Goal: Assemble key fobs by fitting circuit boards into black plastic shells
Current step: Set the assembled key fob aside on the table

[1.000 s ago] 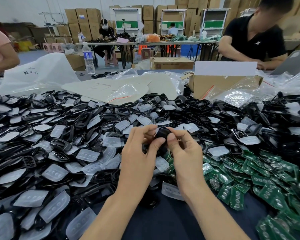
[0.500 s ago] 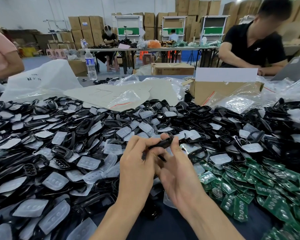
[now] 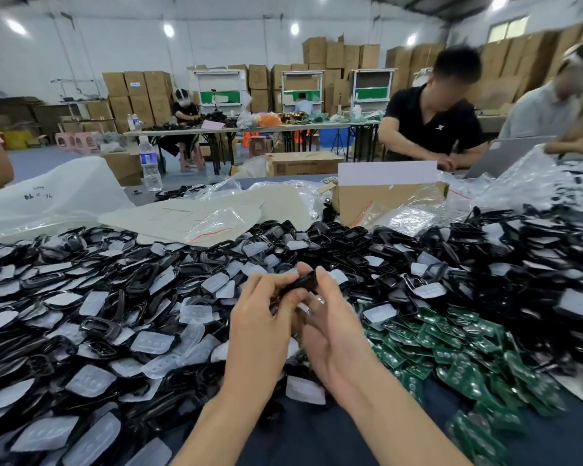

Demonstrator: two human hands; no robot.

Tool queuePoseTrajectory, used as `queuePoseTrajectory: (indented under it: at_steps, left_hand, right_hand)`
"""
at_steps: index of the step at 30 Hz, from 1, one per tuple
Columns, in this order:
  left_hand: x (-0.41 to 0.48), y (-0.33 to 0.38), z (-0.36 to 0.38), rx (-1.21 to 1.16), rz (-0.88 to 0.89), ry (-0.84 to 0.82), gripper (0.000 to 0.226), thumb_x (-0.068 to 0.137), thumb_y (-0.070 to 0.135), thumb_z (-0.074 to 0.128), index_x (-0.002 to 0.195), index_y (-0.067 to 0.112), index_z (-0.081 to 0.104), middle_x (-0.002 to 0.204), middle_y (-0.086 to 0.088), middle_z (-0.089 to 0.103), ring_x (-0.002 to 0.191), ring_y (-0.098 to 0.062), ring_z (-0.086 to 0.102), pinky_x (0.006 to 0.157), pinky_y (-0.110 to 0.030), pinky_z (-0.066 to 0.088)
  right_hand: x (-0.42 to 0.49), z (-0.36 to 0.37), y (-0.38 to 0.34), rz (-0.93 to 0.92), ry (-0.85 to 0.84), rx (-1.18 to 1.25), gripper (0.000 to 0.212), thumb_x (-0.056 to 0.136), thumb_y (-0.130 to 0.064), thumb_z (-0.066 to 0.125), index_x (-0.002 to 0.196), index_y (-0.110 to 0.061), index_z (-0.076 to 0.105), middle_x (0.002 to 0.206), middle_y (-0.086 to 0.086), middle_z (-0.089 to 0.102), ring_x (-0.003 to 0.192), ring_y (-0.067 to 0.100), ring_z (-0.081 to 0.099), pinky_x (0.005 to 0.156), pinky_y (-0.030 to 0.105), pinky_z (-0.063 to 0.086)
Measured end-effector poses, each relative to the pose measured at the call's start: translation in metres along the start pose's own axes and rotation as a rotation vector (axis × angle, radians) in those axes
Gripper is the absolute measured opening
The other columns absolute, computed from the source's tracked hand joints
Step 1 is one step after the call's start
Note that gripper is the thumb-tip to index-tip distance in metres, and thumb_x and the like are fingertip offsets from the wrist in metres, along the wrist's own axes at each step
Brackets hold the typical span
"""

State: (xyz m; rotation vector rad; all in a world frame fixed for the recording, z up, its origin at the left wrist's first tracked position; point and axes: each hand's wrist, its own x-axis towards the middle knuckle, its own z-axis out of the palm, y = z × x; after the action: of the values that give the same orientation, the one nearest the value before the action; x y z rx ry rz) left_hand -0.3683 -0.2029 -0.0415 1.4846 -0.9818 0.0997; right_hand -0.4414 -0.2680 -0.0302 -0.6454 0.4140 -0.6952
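A black plastic shell [image 3: 302, 283] is held above the table between both hands. My left hand [image 3: 261, 326] pinches its left end with thumb and fingers. My right hand [image 3: 334, 326] grips its right end, fingers curled under it. Whether a circuit board sits inside is hidden by the fingers. A heap of green circuit boards [image 3: 451, 351] lies to the right of my hands. Black shells mixed with translucent rubber button pads [image 3: 115, 314] cover the table to the left and behind.
A cardboard box [image 3: 384, 203] and clear plastic bags [image 3: 505, 190] stand at the back right, a water bottle [image 3: 150, 166] at the back left. Flat grey sheets [image 3: 182, 216] lie behind the pile. People work across the table [image 3: 431, 119] and at far tables.
The view has tilted upward, showing more of the room. Both hands keep hold of the black shell, and have turned it from face-on to nearly edge-on.
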Motion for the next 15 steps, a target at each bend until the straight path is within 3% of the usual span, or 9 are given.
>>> queuePoseTrajectory:
  at_steps: [3,6,8,12,15]
  left_hand:
    - [0.01,0.031,0.022,-0.027,-0.004,-0.05,0.029,0.091,0.017,0.071,0.092,0.046,0.065,0.096,0.016,0.066,0.091,0.003,0.064,0.077,-0.007,0.044]
    - [0.012,0.072,0.058,-0.132,-0.055,-0.138,0.026,0.093,0.019,0.069,0.091,0.045,0.063,0.091,0.014,0.07,0.084,0.006,0.064,0.073,-0.009,0.046]
    - [0.007,0.101,0.089,-0.177,-0.028,-0.228,0.026,0.095,0.019,0.067,0.091,0.044,0.062,0.091,0.017,0.069,0.082,0.007,0.064,0.072,-0.009,0.046]
    - [-0.022,0.162,0.16,-0.257,0.037,-0.476,0.018,0.096,0.01,0.063,0.11,0.02,0.07,0.096,0.009,0.071,0.087,0.002,0.065,0.076,-0.004,0.044]
    - [-0.064,0.211,0.215,-0.29,0.103,-0.638,0.017,0.096,0.008,0.064,0.109,0.017,0.068,0.091,0.016,0.067,0.081,0.012,0.061,0.071,-0.004,0.044]
  right_hand:
    - [-0.015,-0.003,-0.034,-0.035,0.045,0.01,0.04,0.099,-0.042,0.058,0.12,-0.01,0.072,0.114,0.013,0.073,0.091,0.026,0.068,0.089,0.035,0.058]
    - [-0.041,-0.017,-0.076,-0.189,0.114,-0.007,0.036,0.103,-0.036,0.053,0.114,-0.007,0.07,0.105,0.013,0.077,0.083,0.021,0.076,0.073,0.029,0.061]
    - [-0.063,-0.036,-0.104,-0.334,0.185,-0.063,0.032,0.107,-0.031,0.048,0.115,-0.008,0.069,0.112,0.017,0.075,0.093,0.024,0.074,0.073,0.029,0.061]
    - [-0.115,-0.085,-0.159,-0.623,0.435,-0.195,0.031,0.11,-0.029,0.042,0.097,-0.02,0.069,0.114,0.017,0.072,0.109,0.032,0.069,0.086,0.038,0.06]
    - [-0.158,-0.13,-0.195,-0.765,0.707,-0.215,0.029,0.109,-0.034,0.041,0.099,-0.022,0.066,0.106,0.008,0.071,0.102,0.026,0.068,0.088,0.038,0.057]
